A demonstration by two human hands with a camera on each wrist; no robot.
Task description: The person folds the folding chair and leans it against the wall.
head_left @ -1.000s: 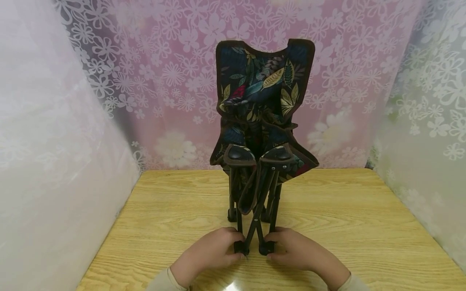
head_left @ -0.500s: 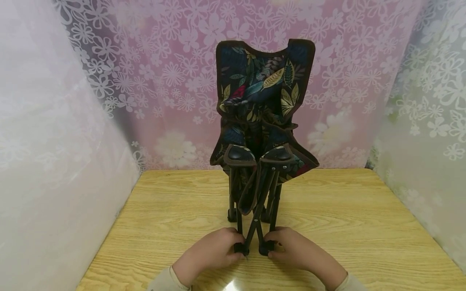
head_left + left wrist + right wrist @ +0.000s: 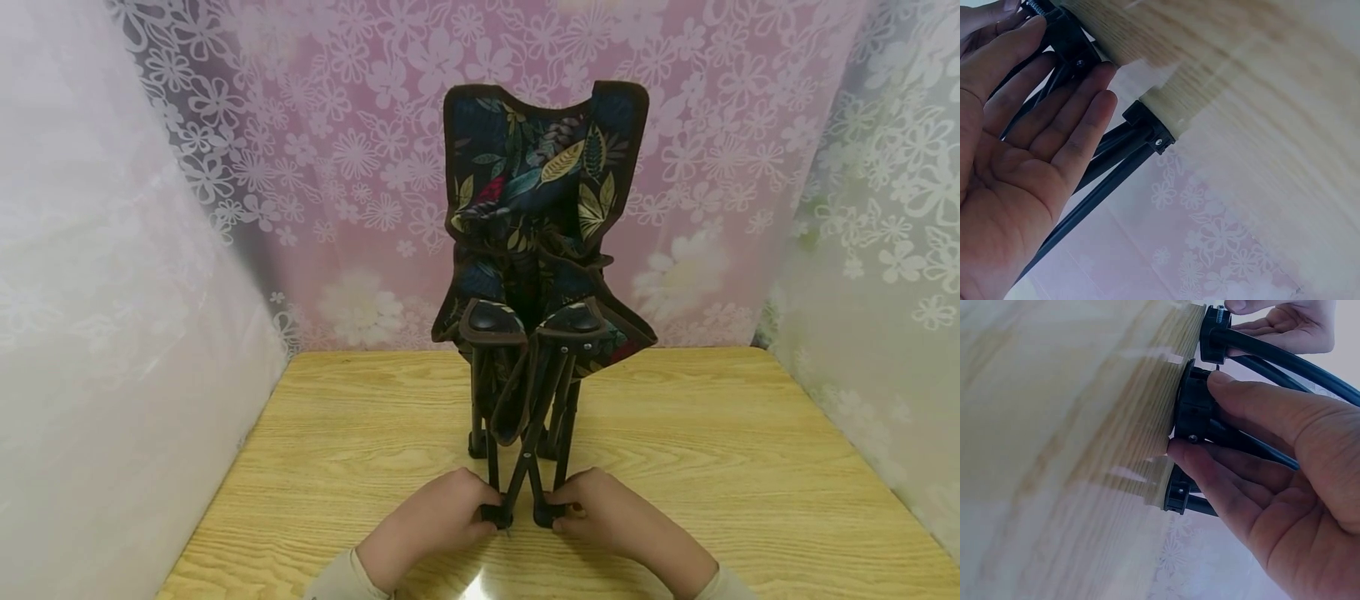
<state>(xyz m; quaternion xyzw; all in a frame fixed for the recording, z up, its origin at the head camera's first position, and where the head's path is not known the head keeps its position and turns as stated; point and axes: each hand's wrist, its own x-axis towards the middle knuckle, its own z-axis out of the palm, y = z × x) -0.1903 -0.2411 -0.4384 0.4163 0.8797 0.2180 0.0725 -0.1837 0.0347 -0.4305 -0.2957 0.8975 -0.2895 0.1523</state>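
A partly folded camping chair [image 3: 543,167] with dark, leaf-printed fabric and black tube legs stands upright on the table. Low at its front, my left hand [image 3: 442,521] grips the left black plastic foot [image 3: 497,515]. The left wrist view shows the thumb on this foot [image 3: 1072,40] and the other fingers extended along its far side. My right hand [image 3: 622,521] holds the right front foot [image 3: 547,515]. In the right wrist view, thumb and index finger pinch that foot [image 3: 1194,403] right at the tabletop. The seat fabric sags in folds between the legs.
The wood-grain table [image 3: 360,408] extends to both sides of the chair. A pink floral curtain [image 3: 360,167] hangs behind it, with pale sheets on the left [image 3: 112,333] and right [image 3: 885,333]. The chair's rear feet [image 3: 477,443] stand farther back.
The fingers of my right hand have shifted slightly lower and closer around the right foot. My left hand and the chair stay almost in place.
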